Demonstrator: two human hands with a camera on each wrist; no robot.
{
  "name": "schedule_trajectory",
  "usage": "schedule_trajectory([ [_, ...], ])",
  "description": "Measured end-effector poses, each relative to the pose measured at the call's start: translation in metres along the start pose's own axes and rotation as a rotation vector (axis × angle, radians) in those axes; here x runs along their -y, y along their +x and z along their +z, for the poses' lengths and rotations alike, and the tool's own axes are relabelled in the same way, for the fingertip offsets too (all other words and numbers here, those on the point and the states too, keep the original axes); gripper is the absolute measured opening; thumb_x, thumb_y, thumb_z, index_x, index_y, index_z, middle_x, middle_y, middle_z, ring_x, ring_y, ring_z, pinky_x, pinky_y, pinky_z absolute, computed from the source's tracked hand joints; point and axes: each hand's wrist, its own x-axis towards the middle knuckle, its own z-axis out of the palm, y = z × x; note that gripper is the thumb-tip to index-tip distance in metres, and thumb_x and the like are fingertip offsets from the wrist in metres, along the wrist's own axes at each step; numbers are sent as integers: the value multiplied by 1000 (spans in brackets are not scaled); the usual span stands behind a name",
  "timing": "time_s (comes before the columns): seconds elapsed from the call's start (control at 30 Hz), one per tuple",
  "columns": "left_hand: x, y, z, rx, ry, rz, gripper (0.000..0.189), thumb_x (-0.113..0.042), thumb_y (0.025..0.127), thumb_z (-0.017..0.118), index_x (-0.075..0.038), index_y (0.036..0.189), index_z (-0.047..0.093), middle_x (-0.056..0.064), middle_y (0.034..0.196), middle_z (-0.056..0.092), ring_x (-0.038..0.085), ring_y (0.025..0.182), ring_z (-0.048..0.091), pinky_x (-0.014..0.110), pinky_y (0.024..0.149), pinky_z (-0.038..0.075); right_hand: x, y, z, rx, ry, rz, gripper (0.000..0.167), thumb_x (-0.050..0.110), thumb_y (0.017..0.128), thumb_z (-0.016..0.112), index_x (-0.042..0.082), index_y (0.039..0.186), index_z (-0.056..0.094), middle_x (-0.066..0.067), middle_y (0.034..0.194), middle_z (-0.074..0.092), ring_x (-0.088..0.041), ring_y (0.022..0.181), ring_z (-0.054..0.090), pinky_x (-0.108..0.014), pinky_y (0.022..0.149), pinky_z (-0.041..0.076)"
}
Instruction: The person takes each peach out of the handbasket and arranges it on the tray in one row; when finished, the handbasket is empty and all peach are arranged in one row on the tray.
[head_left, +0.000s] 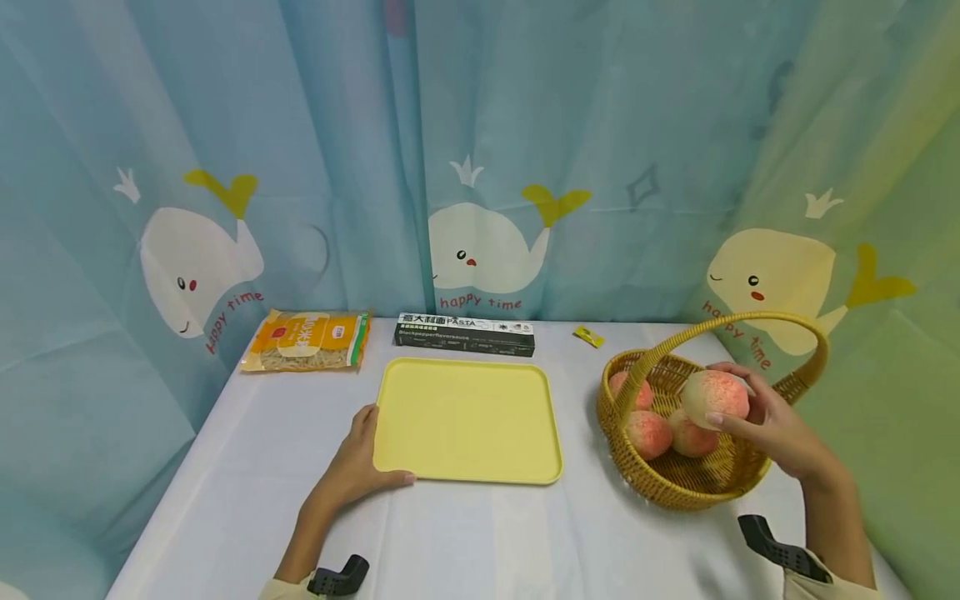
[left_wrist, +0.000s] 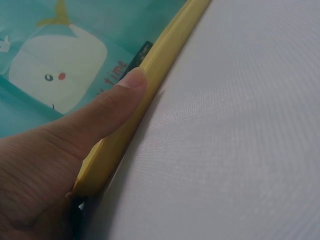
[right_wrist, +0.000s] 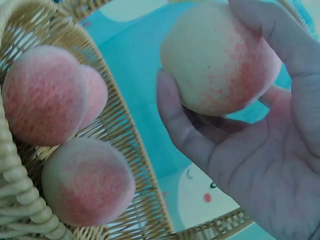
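My right hand (head_left: 776, 425) holds a pale, pink-blushed peach (head_left: 716, 398) between thumb and fingers over the right part of a wicker basket (head_left: 667, 493). Three more peaches lie inside the basket, among them a pink one (right_wrist: 45, 95) and a paler one (right_wrist: 89, 181) in the right wrist view. On the left, my left hand (head_left: 360, 462) grips the near left corner of a yellow tray (head_left: 468, 421). Its thumb (left_wrist: 112, 107) lies along the tray's near edge, and the fingers reach up the left side. The tray's flat surface bears nothing.
Behind the tray lies a black pasta box (head_left: 465, 335), with an orange noodle packet (head_left: 306, 340) to its left. A small yellow packet (head_left: 588, 336) lies near the table's back edge. The basket's tall handle (head_left: 738, 317) arches over it. A whale-print curtain (head_left: 480, 150) hangs behind.
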Motion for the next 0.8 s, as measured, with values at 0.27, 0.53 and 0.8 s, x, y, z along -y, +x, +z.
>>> schedule_trajectory([
  [0.27,3,1,-1,-3,6,0,132,-57,63,86,2,155,11,23,157,16,44,137,37,57,107,38,26,-3,19,232,66,-20,68,-22,86,51,-8,145,19,-1,132,50,-9,108,62,-26,84,56],
  [0.53,5,1,1,13,-18,-28,134,-58,62,86,0,156,10,19,158,14,44,140,33,57,109,35,42,11,43,420,164,-149,74,-29,81,52,-14,144,17,-15,134,46,-20,109,60,-31,83,56],
  [0.8,4,1,2,1,-1,-14,133,-57,63,86,0,156,10,21,158,15,46,137,35,60,106,37,62,30,72,460,67,-97,74,-18,82,64,-6,145,27,-6,140,42,-16,110,58,-31,86,56],
])
